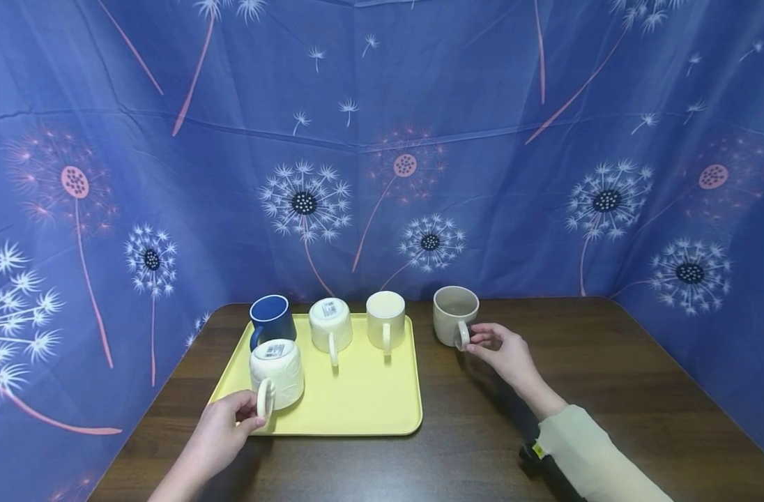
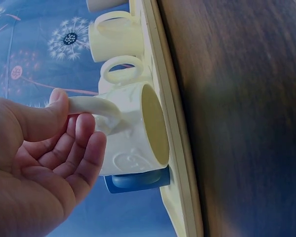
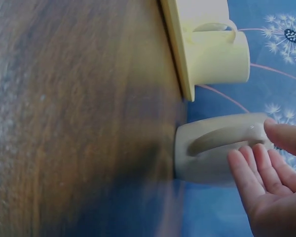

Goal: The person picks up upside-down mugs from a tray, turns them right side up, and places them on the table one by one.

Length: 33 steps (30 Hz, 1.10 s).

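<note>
In the head view, my left hand (image 1: 224,431) pinches the handle of a white embossed mug (image 1: 286,380), upside down over the front left of a yellow tray (image 1: 363,411). The left wrist view shows the thumb (image 2: 58,106) on top of that handle, the fingers curled below and the mug's rim tipped partly into sight. My right hand (image 1: 506,357) pinches the handle of a grey-beige mug (image 1: 446,326), upright on the table right of the tray. From the right wrist, its handle (image 3: 227,137) shows between thumb and fingertips.
A blue mug (image 1: 274,315) stands upright at the tray's back left. Beside it sit an upside-down white mug (image 1: 332,331) and an upright cream mug (image 1: 377,324), handles forward. Behind the dark wooden table (image 1: 583,362) hangs a blue dandelion-print cloth (image 1: 495,188).
</note>
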### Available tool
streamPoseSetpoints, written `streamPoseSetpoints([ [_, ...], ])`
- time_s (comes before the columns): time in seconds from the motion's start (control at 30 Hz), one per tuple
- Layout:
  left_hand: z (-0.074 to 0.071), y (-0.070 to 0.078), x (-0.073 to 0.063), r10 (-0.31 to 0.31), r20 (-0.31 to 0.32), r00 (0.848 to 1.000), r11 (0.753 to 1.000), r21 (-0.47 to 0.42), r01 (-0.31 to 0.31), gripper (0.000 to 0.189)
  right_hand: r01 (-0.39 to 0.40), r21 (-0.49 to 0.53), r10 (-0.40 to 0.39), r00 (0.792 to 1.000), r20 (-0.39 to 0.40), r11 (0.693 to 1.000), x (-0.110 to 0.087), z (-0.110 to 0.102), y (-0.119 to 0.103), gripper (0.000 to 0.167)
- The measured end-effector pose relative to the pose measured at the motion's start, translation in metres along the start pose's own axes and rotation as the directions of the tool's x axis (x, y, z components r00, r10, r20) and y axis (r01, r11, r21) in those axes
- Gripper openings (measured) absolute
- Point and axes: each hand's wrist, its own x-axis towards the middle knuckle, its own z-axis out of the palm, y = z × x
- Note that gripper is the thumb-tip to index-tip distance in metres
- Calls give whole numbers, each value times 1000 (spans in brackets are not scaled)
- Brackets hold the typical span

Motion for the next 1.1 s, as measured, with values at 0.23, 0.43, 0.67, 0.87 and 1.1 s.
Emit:
streamPoseSetpoints([
  [0.23,3,2,1,41,-59,997,999,1,-41,23,71,-30,-71,997,-19,997,-5,0,-10,33],
  [0.43,3,5,2,48,-72,996,999,-9,-49,20,143,-63,-143,990,-5,988,-9,1,-21,28],
  [0.67,3,6,3,40,-63,997,999,-35,-42,18,184,-81,-184,983,15,979,-17,2,-36,22],
  [0.87,2,7,5,31,-57,998,998,-44,-34,17,186,-52,-184,982,40,981,-23,4,-49,19],
  [1.1,-1,8,7,19,-61,998,999,-38,-21,15,223,3,-223,974,43,975,-29,7,-60,19],
])
